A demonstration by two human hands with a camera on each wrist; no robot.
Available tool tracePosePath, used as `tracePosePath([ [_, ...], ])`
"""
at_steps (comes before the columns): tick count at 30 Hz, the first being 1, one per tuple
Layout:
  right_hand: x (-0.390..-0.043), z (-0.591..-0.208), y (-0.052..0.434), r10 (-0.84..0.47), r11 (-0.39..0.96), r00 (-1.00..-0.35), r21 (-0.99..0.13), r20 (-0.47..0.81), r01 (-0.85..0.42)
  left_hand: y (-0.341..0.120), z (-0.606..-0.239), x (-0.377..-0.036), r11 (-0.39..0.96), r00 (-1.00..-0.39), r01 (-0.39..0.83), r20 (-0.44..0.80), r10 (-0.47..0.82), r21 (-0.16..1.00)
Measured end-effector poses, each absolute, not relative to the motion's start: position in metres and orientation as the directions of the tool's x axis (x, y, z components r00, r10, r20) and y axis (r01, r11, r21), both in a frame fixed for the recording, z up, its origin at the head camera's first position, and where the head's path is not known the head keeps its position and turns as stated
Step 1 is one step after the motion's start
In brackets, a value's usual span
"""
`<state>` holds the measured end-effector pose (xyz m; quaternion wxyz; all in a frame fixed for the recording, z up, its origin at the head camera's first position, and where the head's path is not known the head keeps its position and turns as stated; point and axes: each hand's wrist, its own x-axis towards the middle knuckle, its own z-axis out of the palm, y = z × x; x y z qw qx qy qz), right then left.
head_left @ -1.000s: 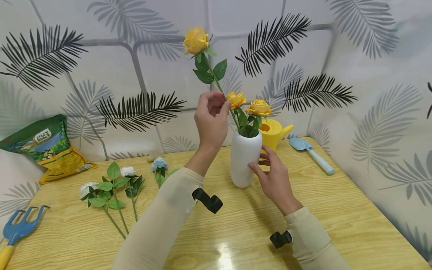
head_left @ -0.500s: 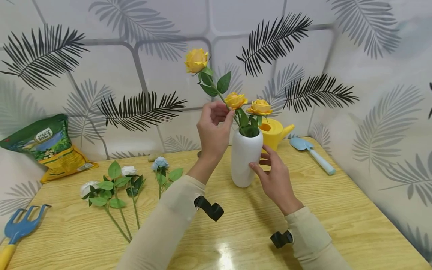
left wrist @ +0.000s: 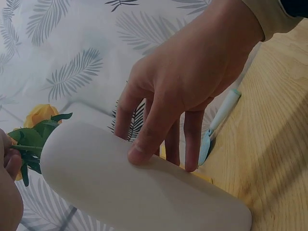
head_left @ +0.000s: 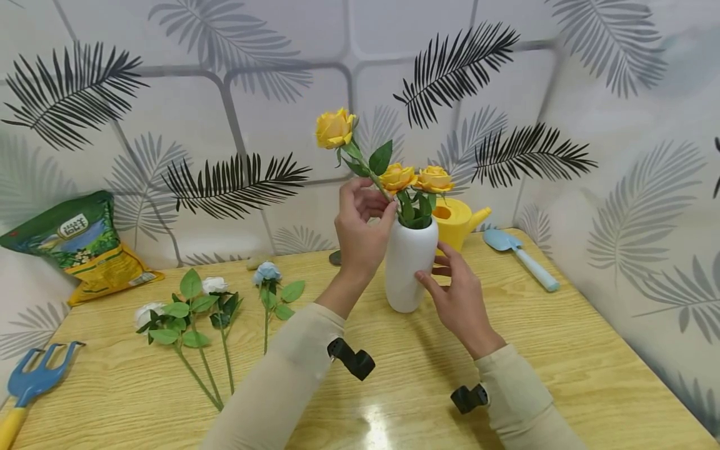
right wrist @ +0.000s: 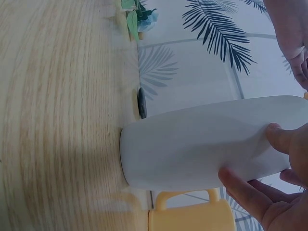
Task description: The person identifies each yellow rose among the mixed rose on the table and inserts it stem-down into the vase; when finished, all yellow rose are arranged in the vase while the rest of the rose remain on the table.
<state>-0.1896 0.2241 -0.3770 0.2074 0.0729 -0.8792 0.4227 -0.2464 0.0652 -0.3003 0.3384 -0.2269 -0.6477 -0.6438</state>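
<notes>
Left hand (head_left: 362,228) hides the rose stem (head_left: 375,181) entering vase (head_left: 409,265).

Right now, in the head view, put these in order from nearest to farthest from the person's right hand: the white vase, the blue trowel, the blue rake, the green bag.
1. white vase: touched by the right hand.
2. blue trowel: right, by the wall.
3. green bag: far left, against the wall.
4. blue rake: far left, at the table's edge.
</notes>
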Motion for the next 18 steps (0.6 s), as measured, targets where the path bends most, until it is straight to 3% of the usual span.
tracePosePath([
  [18,-0.189,-0.376,0.224,0.042,0.631,-0.909,-0.716,0.416,-0.298,0.071,-0.312,-0.244,0.156,-0.649,0.718,0.733,-0.203,0.679],
])
